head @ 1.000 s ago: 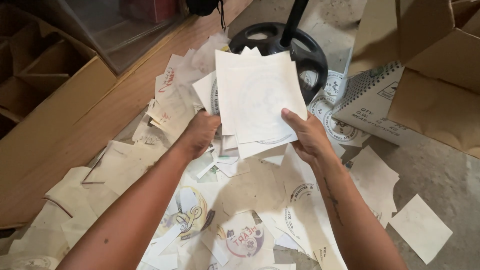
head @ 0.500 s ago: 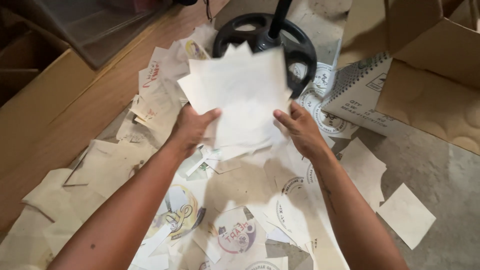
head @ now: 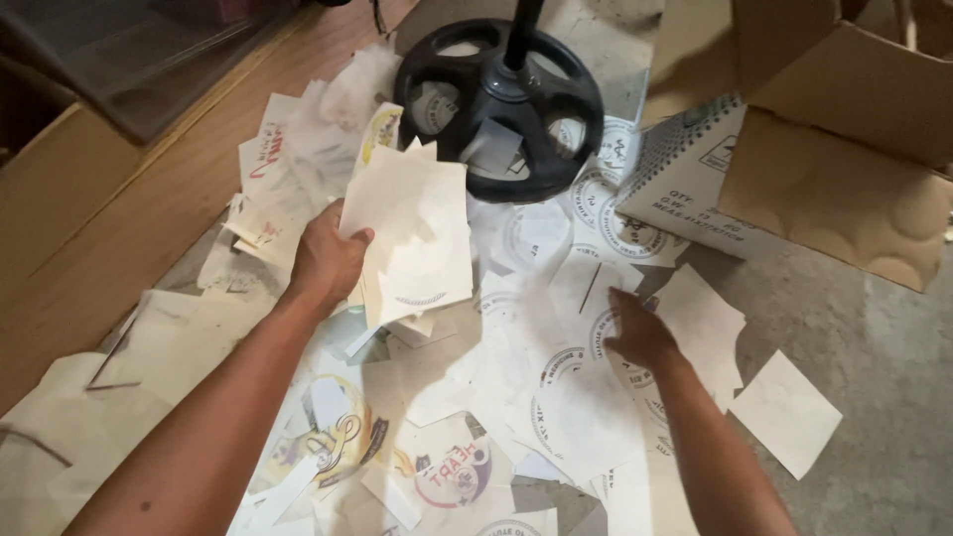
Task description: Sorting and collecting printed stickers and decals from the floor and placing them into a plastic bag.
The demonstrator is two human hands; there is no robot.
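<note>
Left hand (head: 323, 260) fingers clamped on stack of cream sheets (head: 417, 238), held above floor (head: 854, 328); right hand (head: 640, 337) fingers spread, flat on loose printed sheets (head: 576, 397); black round stand base (head: 501, 104) nr.

We see a dim, warm-toned scene with soft, even light and no hard glare, so shadows stay faint under the left hand (head: 323, 260) and its stack of papers (head: 415, 236). The right hand (head: 640, 337) is slightly smeared by motion, and fine print on the scattered sheets (head: 586, 407) reads soft. The upper left corner falls into deep shade, and the edges bend a little.
</note>
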